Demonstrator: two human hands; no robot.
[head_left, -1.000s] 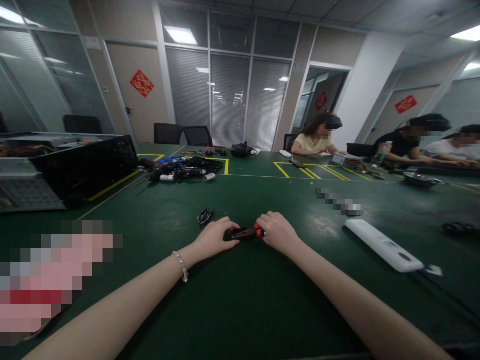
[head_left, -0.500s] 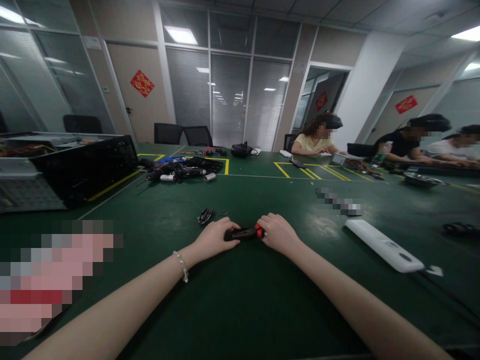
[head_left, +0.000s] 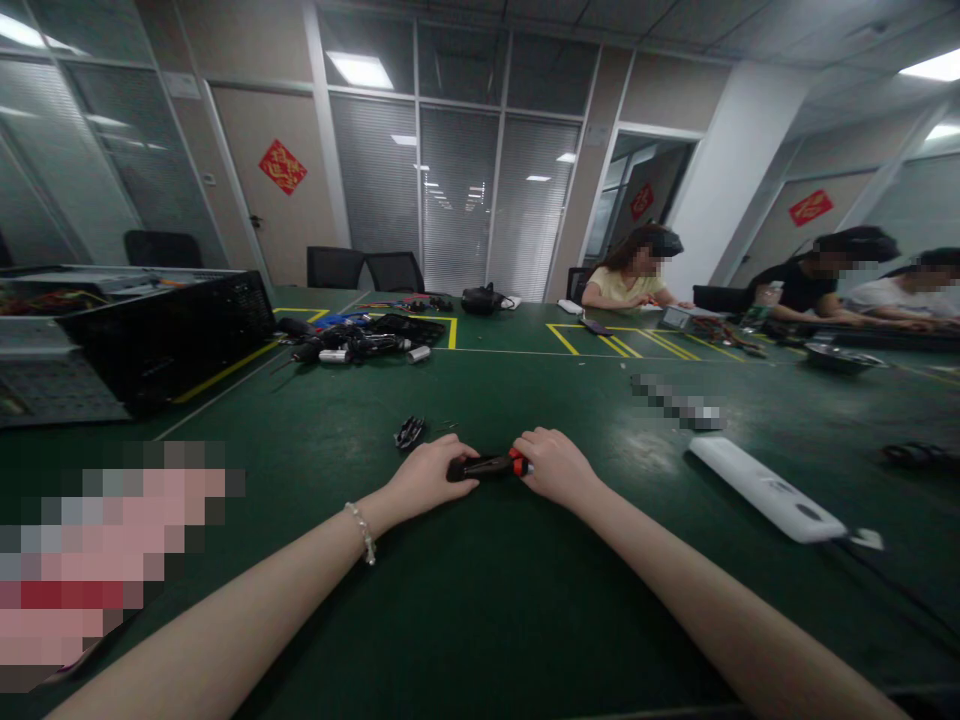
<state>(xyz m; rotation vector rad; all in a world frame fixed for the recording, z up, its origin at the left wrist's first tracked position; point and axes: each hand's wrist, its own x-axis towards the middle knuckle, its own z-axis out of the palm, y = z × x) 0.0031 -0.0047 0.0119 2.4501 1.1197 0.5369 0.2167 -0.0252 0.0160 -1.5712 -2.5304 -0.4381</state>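
Just above the green table, a black handle with a red collar (head_left: 489, 467), which looks like a screwdriver handle, lies level between my two hands. My left hand (head_left: 429, 472) is closed round its black end. The fingers of my right hand (head_left: 556, 465) pinch the red end, where a small pale or metallic bit shows; the rest is behind the fingers. Beyond my left hand sits a small black cluster of parts, perhaps a bit holder (head_left: 410, 432). Beside it are thin small pieces (head_left: 447, 427), too small to name.
An opened computer case (head_left: 172, 340) stands at left, with a heap of black cables and parts (head_left: 360, 338) beyond. A white power strip (head_left: 769, 490) lies at right, its cord trailing off. People sit at the far right side; a person in yellow (head_left: 626, 285) is nearest.
Both hands keep the same hold on the black-and-red handle. The view has shifted very slightly; nothing else visibly moves.
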